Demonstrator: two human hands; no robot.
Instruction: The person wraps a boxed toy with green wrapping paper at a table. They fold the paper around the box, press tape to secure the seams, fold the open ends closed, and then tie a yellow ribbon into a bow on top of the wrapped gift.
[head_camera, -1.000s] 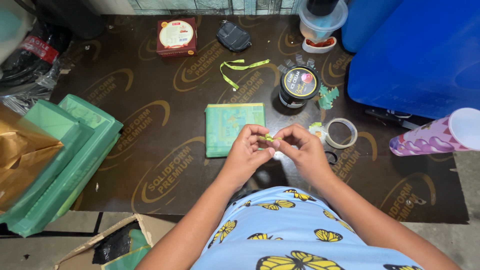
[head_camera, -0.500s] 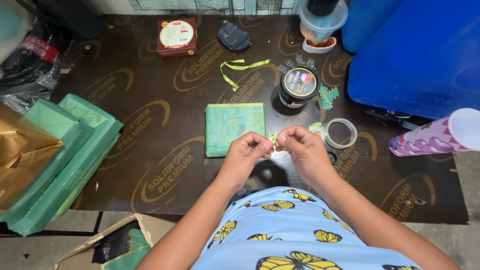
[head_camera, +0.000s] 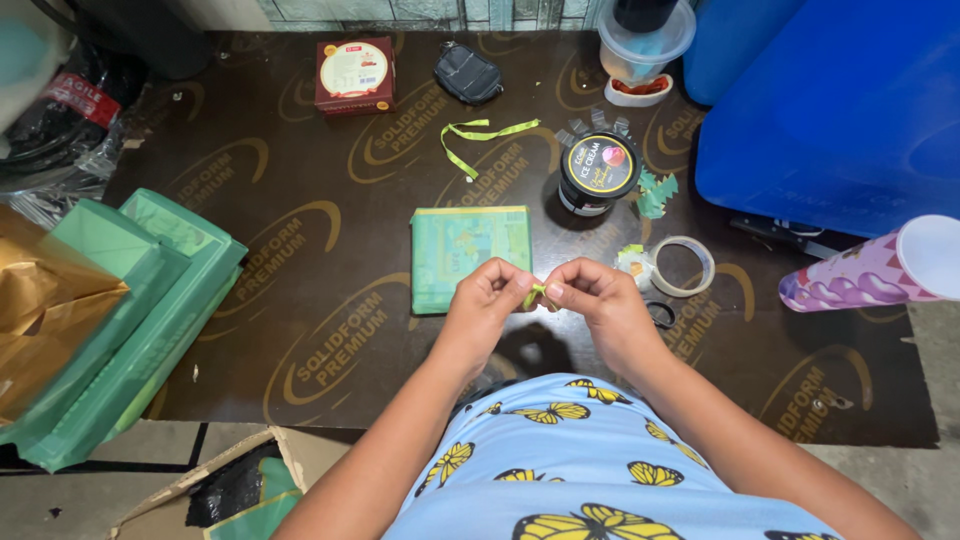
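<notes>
Our hands meet above the near middle of the dark surface (head_camera: 300, 230), whose near edge runs just under our forearms, with bare room to the left of them. Our left hand (head_camera: 483, 305) and right hand (head_camera: 598, 300) both curl, fingertips pinching a small yellow-green ribbon piece (head_camera: 538, 292) between them. Just beyond lies a flat green package (head_camera: 462, 250); farther off sit a round black tub (head_camera: 598, 170), a clear tape roll (head_camera: 682, 266) and a red box (head_camera: 353, 73).

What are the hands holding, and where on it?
A small green ribbon piece, pinched at its two ends between the left hand and right hand.
</notes>
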